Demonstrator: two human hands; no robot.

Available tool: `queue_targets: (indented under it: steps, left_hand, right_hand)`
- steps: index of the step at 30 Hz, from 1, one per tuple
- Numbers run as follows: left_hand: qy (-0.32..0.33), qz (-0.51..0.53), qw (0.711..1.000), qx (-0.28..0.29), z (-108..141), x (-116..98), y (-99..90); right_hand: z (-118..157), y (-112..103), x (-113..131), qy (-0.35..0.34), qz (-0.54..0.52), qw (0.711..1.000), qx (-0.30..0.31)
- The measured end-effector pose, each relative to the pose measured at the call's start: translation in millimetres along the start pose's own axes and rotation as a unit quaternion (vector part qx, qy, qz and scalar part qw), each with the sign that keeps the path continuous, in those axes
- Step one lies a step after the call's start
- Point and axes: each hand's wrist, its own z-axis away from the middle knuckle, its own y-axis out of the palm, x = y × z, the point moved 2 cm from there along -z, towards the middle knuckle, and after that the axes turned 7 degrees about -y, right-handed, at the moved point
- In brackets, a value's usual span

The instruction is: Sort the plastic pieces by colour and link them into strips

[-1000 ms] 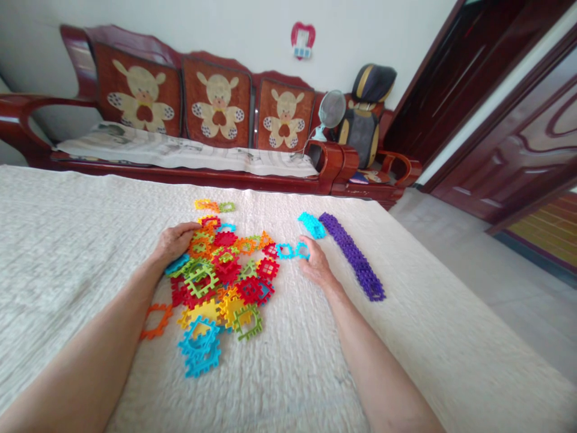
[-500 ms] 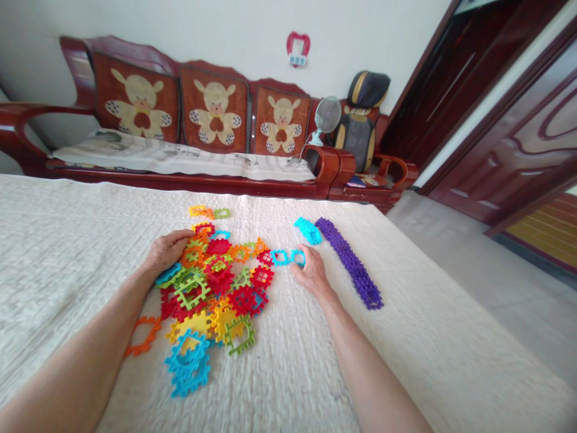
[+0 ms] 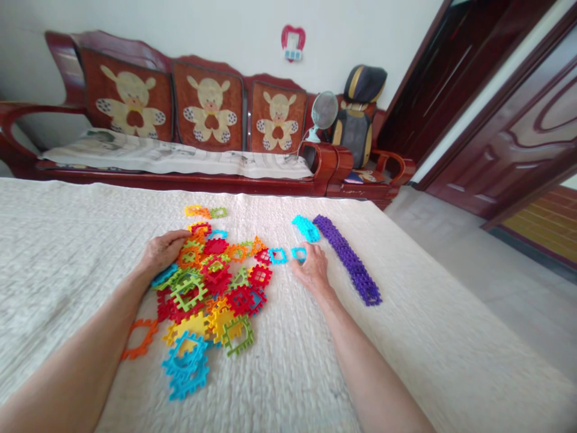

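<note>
Head view: our right hand [image 3: 311, 269] pinches a cyan tile [image 3: 298, 254]; left hand [image 3: 161, 252] rests open on the tile pile [image 3: 211, 288].

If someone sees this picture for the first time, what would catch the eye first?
Probably the bright heap of plastic interlocking tiles on the cream quilted cover, under the left hand. Next, the long purple tile strip beside the right hand, which touches a small cyan tile.
</note>
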Motion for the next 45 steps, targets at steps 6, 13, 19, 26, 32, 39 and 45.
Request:
queue_targets:
  steps: [6, 13, 19, 26, 32, 39, 45]
  left_hand:
    - [0.003, -0.002, 1.0, 0.006, -1, 2, 0.8]
    - [-0.002, 0.024, 1.0, -0.002, 2, -6, -2.0]
    - [0.006, 0.039, 0.999, -0.012, 3, -10, -1.4]
    - [0.029, 0.02, 0.999, -0.001, -5, 6, 4.3]
    - [0.039, 0.018, 0.999, 0.002, -13, 20, 9.4]
    - [0.03, 0.008, 1.0, 0.004, -9, 13, 5.0]
    - [0.024, 0.024, 0.999, -0.006, -2, 3, 2.3]
  right_hand:
    - [2, -4, 0, 0.013, -0.003, 1.0, -0.004]
    - [-3, 2, -12, -0.016, -0.039, 0.998, -0.054]
    - [-14, 3, -32, -0.022, -0.086, 0.983, -0.161]
    - [-38, 5, -37, -0.038, -0.068, 0.98, -0.185]
    - [-44, 9, -42, -0.056, -0.069, 0.977, -0.192]
    - [-45, 18, -53, -0.041, -0.063, 0.979, -0.191]
    - [-47, 16, -51, -0.04, -0.06, 0.98, -0.188]
